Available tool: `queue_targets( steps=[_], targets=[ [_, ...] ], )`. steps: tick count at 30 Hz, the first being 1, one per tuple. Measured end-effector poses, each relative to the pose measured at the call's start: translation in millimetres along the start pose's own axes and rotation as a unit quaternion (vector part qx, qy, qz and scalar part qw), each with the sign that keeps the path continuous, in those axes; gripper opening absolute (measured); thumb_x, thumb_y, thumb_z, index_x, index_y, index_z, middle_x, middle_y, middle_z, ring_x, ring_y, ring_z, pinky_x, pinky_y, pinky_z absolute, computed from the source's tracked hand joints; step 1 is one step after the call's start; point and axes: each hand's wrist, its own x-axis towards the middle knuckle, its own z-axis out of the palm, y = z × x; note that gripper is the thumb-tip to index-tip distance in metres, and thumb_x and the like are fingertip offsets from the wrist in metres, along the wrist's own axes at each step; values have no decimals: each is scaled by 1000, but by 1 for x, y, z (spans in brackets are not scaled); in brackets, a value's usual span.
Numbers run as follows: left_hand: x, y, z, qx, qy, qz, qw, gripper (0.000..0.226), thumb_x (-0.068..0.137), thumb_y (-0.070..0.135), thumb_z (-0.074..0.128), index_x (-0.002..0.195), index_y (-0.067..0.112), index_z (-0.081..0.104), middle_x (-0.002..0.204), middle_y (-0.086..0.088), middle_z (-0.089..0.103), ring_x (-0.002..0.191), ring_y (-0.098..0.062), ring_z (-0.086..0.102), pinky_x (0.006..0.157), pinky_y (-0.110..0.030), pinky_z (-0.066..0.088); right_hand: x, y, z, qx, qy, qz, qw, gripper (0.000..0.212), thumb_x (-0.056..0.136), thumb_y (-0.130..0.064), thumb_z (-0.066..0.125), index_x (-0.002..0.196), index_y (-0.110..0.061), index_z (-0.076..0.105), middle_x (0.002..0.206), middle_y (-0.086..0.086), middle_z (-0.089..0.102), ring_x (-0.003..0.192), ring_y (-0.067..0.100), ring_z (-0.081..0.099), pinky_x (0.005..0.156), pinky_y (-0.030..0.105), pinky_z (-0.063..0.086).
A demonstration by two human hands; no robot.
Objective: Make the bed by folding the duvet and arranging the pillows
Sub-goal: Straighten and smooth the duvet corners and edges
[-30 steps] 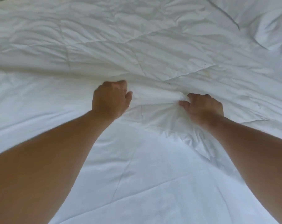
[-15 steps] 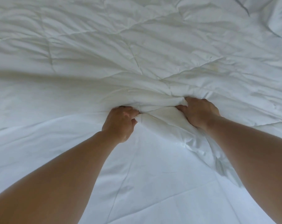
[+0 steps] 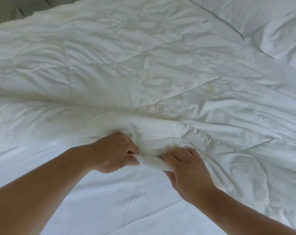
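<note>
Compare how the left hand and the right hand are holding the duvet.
The left hand is balled into a fist round the duvet; the right hand lies flatter, fingers stretched over the fold, thumb beneath it. The left hand is farther from the camera than the right hand. Both grip the same twisted fold.

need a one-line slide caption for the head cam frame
Head view: left hand and right hand grip a bunched fold of the white duvet; a pillow lies at upper right.
</note>
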Motion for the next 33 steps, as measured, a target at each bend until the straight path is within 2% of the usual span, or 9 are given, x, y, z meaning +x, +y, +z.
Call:
queue_targets(
  steps=[7, 12, 15, 17, 19, 21, 23, 29, 33],
  targets=[
    [-23, 22, -40, -36, -154, -22, 987, 29, 81, 45, 74, 59, 33, 59, 54, 12, 50, 56, -6, 47, 62, -31, 43, 3, -1, -59, 140, -150, -88, 975, 34, 91, -59, 57, 76, -28, 55, 66, -15, 45, 64, 3, 47, 61, 15, 32],
    [-34, 14, -15, -48, 224, -7, 973, 28, 79, 50, 75, 73, 30, 56, 67, 13, 51, 68, -6, 50, 62, -18, 35, 28, 16, -71, 374, -117, 124, 912, 23, 88, -31, 76, 67, -24, 70, 60, -7, 60, 60, 1, 54, 59, 26, 44],
    [-36, 5, 41, -62, 436, -121, 890, 37, 82, 51, 57, 62, 22, 49, 61, 8, 50, 58, -13, 50, 59, -28, 41, 53, 27, -76, 340, -32, 208, 916, 26, 91, -33, 71, 71, -17, 72, 61, -7, 65, 58, 1, 58, 59, 19, 44],
    [-19, 2, 70, -336, 353, -283, 826, 50, 79, 62, 51, 66, 15, 61, 68, -2, 64, 65, -21, 61, 67, -36, 51, 70, 39, -74, 255, -29, 231, 939, 29, 95, -42, 64, 77, -21, 72, 69, -4, 70, 70, 7, 64, 63, 21, 46],
    [13, -1, 90, -682, 223, -314, 621, 44, 90, 53, 62, 97, 10, 68, 98, -10, 70, 86, -24, 68, 85, -43, 57, 84, 52, -60, 162, -58, 254, 952, 35, 96, -48, 56, 77, -21, 67, 72, -5, 66, 81, 18, 62, 66, 28, 45],
    [46, -4, 99, -795, 192, -285, 501, 39, 98, 41, 61, 117, 7, 64, 105, -9, 73, 93, -24, 70, 95, -43, 56, 95, 58, -42, 99, -93, 272, 953, 36, 98, -49, 48, 80, -22, 64, 82, -6, 66, 94, 28, 60, 78, 35, 45],
    [74, 2, 100, -816, 219, -281, 456, 43, 94, 43, 66, 114, 4, 65, 92, -8, 75, 81, -24, 71, 89, -43, 59, 102, 63, -26, 46, -132, 265, 954, 34, 103, -44, 42, 83, -25, 61, 93, -2, 64, 104, 31, 59, 88, 38, 43],
    [89, -7, 108, -818, 237, -318, 416, 48, 74, 46, 87, 101, 10, 70, 105, -11, 75, 99, -30, 71, 92, -46, 59, 101, 68, -3, 12, -169, 256, 952, 40, 108, -37, 31, 142, -30, 50, 127, -2, 57, 119, 24, 56, 98, 32, 38],
    [61, -5, 119, -778, 285, -306, 469, 21, 85, 26, 80, 97, 9, 74, 96, -7, 78, 95, -28, 73, 81, -38, 60, 89, 70, 16, 14, -129, 245, 961, 37, 101, -51, 35, 114, -28, 62, 102, 3, 71, 102, 32, 65, 90, 36, 45]
  ],
)
